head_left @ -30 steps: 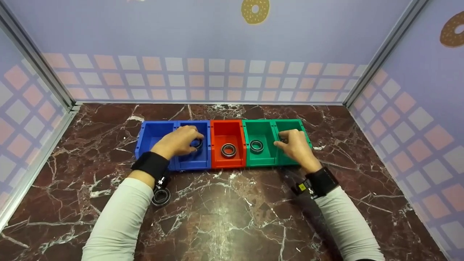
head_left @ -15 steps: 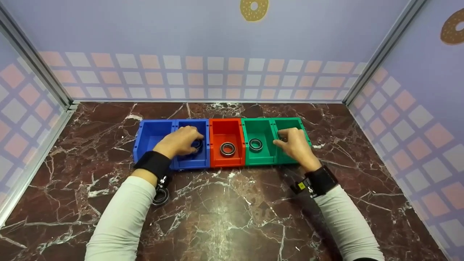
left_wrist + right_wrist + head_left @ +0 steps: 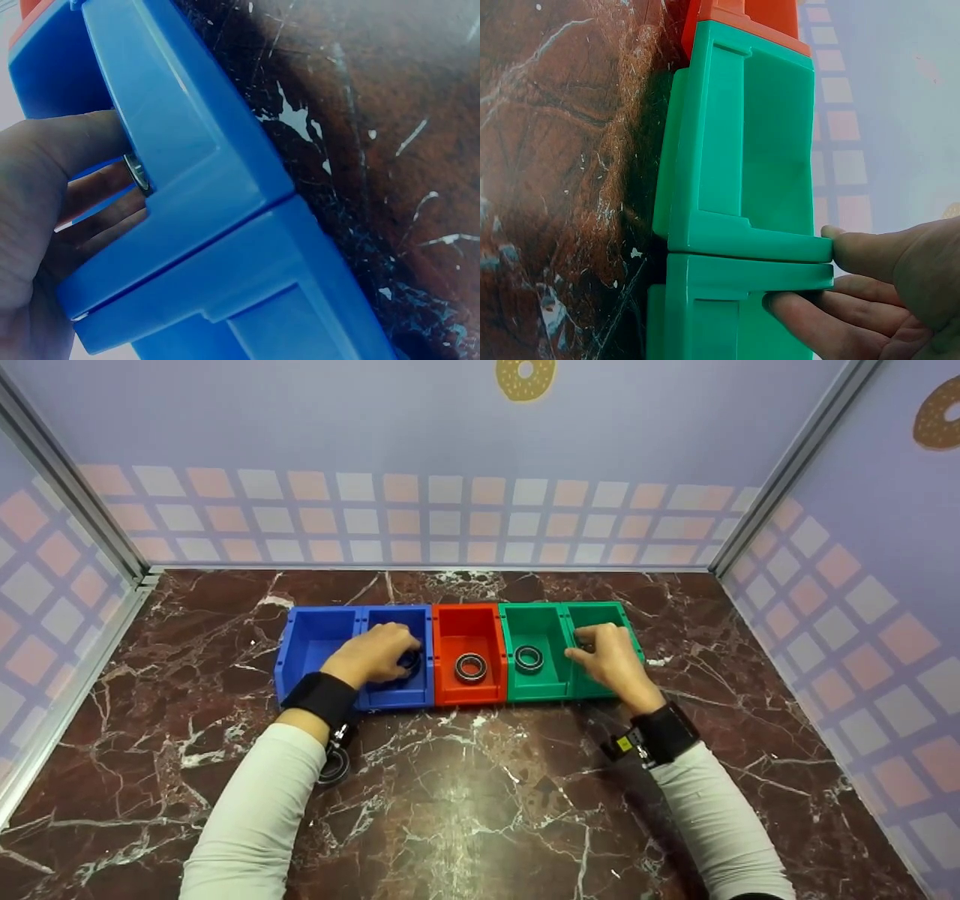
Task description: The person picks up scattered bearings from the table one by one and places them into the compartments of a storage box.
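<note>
My left hand [image 3: 373, 651] reaches into the second blue bin [image 3: 396, 700] from the left. Its thumb and fingers hold a black-and-silver ball bearing [image 3: 415, 664]; in the left wrist view the bearing's edge [image 3: 137, 174] shows between them, the rest hidden behind the bin's front. My right hand [image 3: 613, 664] is at the right green bin [image 3: 596, 613]. In the right wrist view its thumb lies on one side of the walls between the two green bins and the fingers [image 3: 817, 326] on the other, pinching them.
Left to right, the joined row has two blue bins, a red bin [image 3: 465, 622] and two green ones. One bearing [image 3: 471, 680] lies in the red bin, another [image 3: 529, 669] in the left green bin. A further bearing [image 3: 334, 781] lies on the marble table, partly behind the left wrist's camera.
The left forearm has shifted slightly to the right, its hand staying at the blue bin. The right hand keeps its place. The whole head view has shifted slightly.
</note>
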A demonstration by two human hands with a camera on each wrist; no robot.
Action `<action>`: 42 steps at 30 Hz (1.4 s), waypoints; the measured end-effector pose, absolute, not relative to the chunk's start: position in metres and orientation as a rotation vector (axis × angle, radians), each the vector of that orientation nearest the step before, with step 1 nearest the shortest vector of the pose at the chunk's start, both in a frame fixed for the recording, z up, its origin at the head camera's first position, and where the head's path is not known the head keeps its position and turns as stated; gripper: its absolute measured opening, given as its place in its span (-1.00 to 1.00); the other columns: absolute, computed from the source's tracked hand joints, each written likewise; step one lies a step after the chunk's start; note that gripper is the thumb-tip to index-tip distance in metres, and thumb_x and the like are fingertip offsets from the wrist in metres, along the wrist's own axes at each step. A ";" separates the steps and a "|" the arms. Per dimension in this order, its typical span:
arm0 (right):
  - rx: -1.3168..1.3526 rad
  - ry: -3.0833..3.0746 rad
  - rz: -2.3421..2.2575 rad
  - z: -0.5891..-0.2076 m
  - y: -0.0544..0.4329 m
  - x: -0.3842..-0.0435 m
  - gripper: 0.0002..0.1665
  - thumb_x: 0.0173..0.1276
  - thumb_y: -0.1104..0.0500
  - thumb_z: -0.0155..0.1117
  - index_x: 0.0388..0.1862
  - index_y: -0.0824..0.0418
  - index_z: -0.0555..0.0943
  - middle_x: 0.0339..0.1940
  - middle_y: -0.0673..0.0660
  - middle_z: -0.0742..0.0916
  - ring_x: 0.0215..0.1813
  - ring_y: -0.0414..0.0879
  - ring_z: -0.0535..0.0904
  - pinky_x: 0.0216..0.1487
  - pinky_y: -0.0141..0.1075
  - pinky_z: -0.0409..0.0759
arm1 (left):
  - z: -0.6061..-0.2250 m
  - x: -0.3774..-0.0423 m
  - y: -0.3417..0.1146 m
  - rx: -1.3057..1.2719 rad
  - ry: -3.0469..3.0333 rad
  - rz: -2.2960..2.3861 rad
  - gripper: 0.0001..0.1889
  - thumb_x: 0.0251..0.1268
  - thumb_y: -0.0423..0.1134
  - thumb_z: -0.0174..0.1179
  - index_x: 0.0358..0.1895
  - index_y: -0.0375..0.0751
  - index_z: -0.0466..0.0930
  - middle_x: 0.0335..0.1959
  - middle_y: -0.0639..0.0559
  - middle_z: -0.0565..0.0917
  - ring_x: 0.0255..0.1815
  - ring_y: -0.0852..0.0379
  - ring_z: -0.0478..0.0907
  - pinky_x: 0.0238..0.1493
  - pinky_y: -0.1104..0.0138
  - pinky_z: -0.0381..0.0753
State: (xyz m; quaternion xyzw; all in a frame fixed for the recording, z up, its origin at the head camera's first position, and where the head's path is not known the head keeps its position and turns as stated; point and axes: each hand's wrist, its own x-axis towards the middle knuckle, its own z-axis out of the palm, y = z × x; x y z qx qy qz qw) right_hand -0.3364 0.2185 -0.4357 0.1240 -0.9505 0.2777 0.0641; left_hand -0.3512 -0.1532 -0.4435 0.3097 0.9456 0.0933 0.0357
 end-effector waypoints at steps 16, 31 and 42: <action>0.371 -2.875 0.846 -0.435 0.219 -0.337 -0.49 0.30 0.19 0.39 0.17 0.43 0.60 0.04 0.41 0.72 -0.10 0.18 0.76 -0.02 0.02 0.71 | -0.446 -0.351 -0.151 0.974 2.909 0.266 -0.88 0.01 -0.41 0.34 -0.34 -0.28 0.67 -0.25 -0.19 0.68 -0.17 -0.16 0.62 -0.10 0.04 0.64; 0.377 -2.876 0.878 -0.435 0.218 -0.336 -0.49 0.32 0.20 0.37 0.20 0.42 0.58 0.04 0.43 0.72 -0.20 0.15 0.77 -0.08 -0.01 0.74 | -0.448 -0.352 -0.150 0.969 2.906 0.268 -0.92 0.01 -0.43 0.32 -0.39 -0.27 0.65 -0.31 -0.17 0.67 -0.22 -0.16 0.61 -0.16 0.04 0.63; 0.366 -2.895 0.897 -0.435 0.219 -0.334 -0.45 0.34 0.17 0.35 0.24 0.42 0.55 0.06 0.44 0.71 -0.23 0.13 0.78 -0.13 -0.07 0.75 | -0.448 -0.351 -0.150 1.019 2.916 0.267 -0.92 -0.02 -0.45 0.33 -0.41 -0.30 0.64 -0.34 -0.19 0.66 -0.22 -0.18 0.61 -0.16 0.01 0.62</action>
